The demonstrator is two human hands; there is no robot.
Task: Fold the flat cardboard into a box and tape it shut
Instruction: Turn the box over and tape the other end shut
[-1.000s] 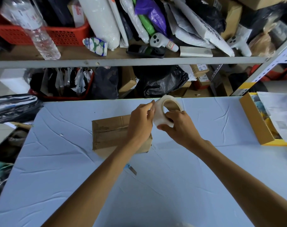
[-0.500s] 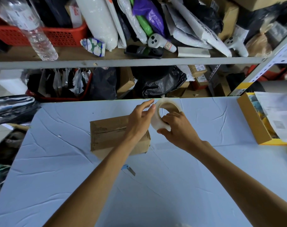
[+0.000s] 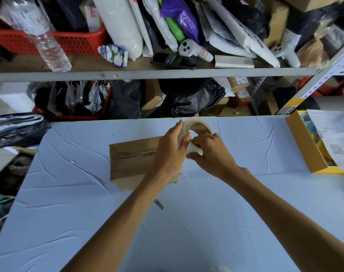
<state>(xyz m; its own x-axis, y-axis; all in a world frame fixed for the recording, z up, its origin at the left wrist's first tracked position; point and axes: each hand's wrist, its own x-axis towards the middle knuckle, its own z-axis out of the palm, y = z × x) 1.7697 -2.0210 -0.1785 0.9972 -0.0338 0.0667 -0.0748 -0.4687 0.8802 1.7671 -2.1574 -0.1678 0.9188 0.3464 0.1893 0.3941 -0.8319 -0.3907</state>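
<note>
A brown cardboard box (image 3: 131, 160), folded up with its top flaps closed along a middle seam, lies on the light blue table (image 3: 69, 203). Just beyond its right end I hold a roll of pale tape (image 3: 198, 128) upright in the air. My right hand (image 3: 210, 154) grips the roll from below and the right. My left hand (image 3: 171, 150) reaches over the box's right part, its fingers pressed on the roll's left rim. The box's right end is hidden under my left hand.
A yellow-sided carton (image 3: 306, 146) with papers stands at the table's right edge. A small grey strip (image 3: 159, 204) lies on the table under my left forearm. Behind the table's far edge runs a crowded shelf (image 3: 147, 72) with bags, boxes and a bottle.
Both hands and the tape roll have stayed over the box's right end. My left fingers shifted on the roll's rim, first lifting, then pressing flat against it. The box has not moved.
</note>
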